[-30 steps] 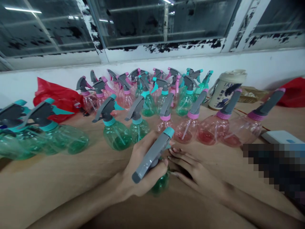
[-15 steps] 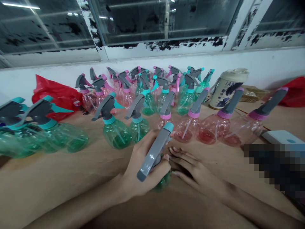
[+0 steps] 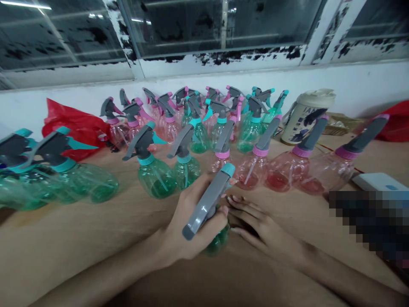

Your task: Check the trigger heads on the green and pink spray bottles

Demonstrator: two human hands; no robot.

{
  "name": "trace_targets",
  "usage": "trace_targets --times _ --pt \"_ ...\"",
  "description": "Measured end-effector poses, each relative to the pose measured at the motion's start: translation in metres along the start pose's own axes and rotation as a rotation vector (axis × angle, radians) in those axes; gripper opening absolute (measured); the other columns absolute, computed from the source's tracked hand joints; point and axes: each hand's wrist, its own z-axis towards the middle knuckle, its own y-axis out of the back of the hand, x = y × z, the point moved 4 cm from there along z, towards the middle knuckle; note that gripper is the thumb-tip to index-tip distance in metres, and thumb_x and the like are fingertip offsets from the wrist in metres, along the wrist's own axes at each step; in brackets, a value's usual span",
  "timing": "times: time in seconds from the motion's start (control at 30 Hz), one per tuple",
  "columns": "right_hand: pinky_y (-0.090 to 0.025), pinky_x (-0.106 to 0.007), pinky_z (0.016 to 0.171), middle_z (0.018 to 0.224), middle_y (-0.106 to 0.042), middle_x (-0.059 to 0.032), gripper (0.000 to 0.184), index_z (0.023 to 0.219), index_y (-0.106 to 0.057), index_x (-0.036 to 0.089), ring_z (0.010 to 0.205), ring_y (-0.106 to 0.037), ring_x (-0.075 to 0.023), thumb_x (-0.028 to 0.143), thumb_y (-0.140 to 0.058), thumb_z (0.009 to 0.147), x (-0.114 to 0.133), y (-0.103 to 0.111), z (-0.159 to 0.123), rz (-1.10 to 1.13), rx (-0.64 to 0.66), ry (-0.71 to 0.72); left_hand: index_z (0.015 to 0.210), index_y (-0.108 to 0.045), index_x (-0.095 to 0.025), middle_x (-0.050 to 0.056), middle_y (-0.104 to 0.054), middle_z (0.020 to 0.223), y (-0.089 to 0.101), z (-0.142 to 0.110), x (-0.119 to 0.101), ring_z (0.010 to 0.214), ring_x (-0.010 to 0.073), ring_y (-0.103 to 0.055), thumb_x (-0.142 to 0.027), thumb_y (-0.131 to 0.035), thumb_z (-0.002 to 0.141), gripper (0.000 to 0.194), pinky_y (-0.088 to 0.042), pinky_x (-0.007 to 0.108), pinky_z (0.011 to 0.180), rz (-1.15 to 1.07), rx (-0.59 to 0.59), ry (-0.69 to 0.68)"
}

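Observation:
My left hand (image 3: 191, 221) is wrapped round the neck of a green spray bottle (image 3: 218, 241) with a grey and teal trigger head. The bottle stands close in front of me, and the hand hides much of its body. To its right, my right hand (image 3: 258, 224) lies with fingers stretched out, its fingertips beside the green bottle; whether they touch it I cannot tell. Just beyond my hands stand a pink spray bottle (image 3: 251, 175) and a green spray bottle (image 3: 158, 183), part of a row.
Several pink and green spray bottles crowd against the wall. Green bottles (image 3: 79, 183) stand at the left before a red plastic bag (image 3: 73, 132). At the right are a cream tumbler (image 3: 303, 119), a white box (image 3: 380, 183) and a blurred-out patch (image 3: 367, 226).
My left hand still grips the green spray bottle, whose head has shifted very slightly. My right hand keeps its place, and the view has moved a little.

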Motion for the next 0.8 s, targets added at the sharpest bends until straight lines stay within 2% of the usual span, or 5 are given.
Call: trace_targets --times 0.17,0.33,0.47,0.8 --pt "-0.033 -0.044 0.108 0.14 -0.045 -0.0069 0.044 0.133 -0.045 0.018 0.132 -0.034 -0.0207 0.034 -0.044 0.092 -0.0011 -0.0017 -0.0008 0.001 -0.009 0.007 0.089 -0.047 -0.025 -0.001 -0.054 0.079 0.0014 0.0006 0.0012 0.067 0.0175 -0.056 -0.013 -0.048 0.07 0.022 -0.05 0.033 0.063 0.001 0.03 0.002" --pt "-0.034 -0.044 0.108 0.138 -0.048 -0.0069 0.044 0.133 -0.044 0.02 0.131 -0.036 -0.0212 0.033 -0.046 0.091 -0.0028 -0.0034 -0.0015 0.023 -0.043 0.02 0.08 -0.046 -0.025 -0.001 -0.055 0.075 0.0037 0.0019 0.0016 0.066 0.0183 -0.057 -0.015 -0.049 0.068 0.016 -0.051 0.034 0.062 0.014 0.014 -0.001" --pt "-0.035 -0.044 0.107 0.138 -0.047 -0.0069 0.044 0.133 -0.045 0.019 0.131 -0.037 -0.0217 0.033 -0.047 0.091 -0.003 -0.0033 -0.0013 0.019 -0.034 0.014 0.082 -0.048 -0.024 0.0 -0.055 0.076 0.0042 0.0034 0.0001 0.067 0.018 -0.057 -0.013 -0.048 0.068 0.018 -0.052 0.033 0.063 0.0 0.011 -0.028" --pt "-0.035 -0.045 0.107 0.139 -0.046 -0.0075 0.046 0.134 -0.043 0.019 0.131 -0.036 -0.0219 0.032 -0.048 0.09 -0.0008 -0.0008 -0.0009 0.025 -0.027 -0.007 0.088 -0.049 -0.024 -0.001 -0.053 0.076 0.0007 0.0024 0.0061 0.063 0.0171 -0.056 -0.014 -0.048 0.07 0.02 -0.05 0.034 0.061 0.073 -0.077 -0.012"
